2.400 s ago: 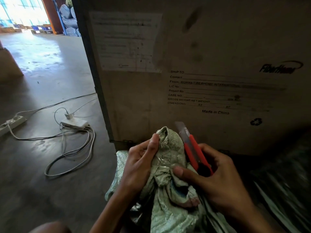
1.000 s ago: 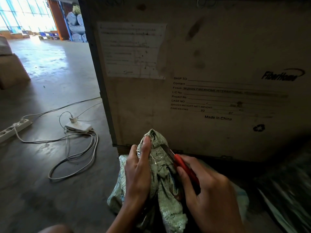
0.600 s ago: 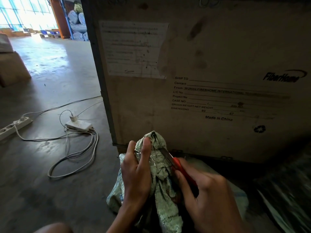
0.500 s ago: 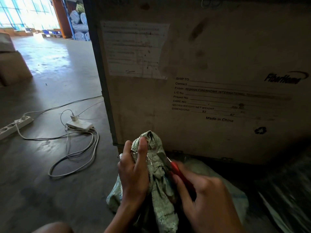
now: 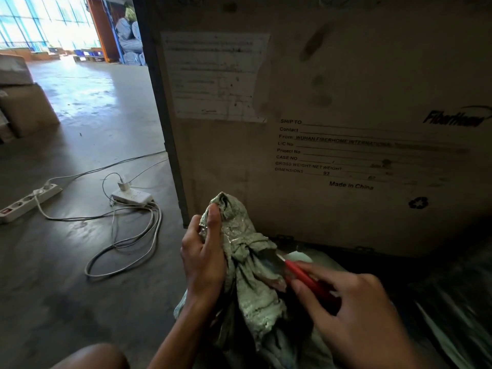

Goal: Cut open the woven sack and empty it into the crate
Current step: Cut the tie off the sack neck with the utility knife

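Sack [image 5: 253,296] sits on floor [image 5: 80,262] at bottom edge of shipping case [image 5: 346,75], left hand [image 5: 205,259] gripping its bunched neck upright. Right hand [image 5: 354,315] holds red utility knife [image 5: 300,276], blade tip against the knot [image 5: 245,251] just below that grip.

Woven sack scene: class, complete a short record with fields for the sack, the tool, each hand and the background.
Sack: green woven sack, neck bunched and knotted
Tool: red utility knife, blade at the knot
Left hand: grips the sack's neck
Right hand: holds the knife's handle
Background: printed case behind; power strips on the floor
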The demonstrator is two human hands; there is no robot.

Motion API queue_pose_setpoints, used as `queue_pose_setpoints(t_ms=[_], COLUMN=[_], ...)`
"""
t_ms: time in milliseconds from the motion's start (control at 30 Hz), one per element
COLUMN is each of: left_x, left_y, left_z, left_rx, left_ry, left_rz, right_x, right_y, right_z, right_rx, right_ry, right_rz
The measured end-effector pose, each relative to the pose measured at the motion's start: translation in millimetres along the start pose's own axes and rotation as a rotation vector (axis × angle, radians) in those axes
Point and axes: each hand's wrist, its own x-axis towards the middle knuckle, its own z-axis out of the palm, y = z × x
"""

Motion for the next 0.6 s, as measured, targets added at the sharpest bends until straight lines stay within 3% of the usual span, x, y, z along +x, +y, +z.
queue_pose_setpoints(t_ms=[267, 433, 600], left_x=[-20, -30, -31], left_y=[3, 13, 18], left_z=[12, 16, 10], left_rx=[-0.199, -0.248, -0.279], left_ry=[-0.306, -0.485, -0.541], left_rz=[-0.152, -0.108, -0.115], right_x=[2, 8, 7], right_y=[-2, 5, -1], right_z=[-18, -4, -6], right_rx=[0.396, 0.606, 0.775], right_ry=[0.215, 0.058, -0.060], right_rz=[0.116, 0.224, 0.167])
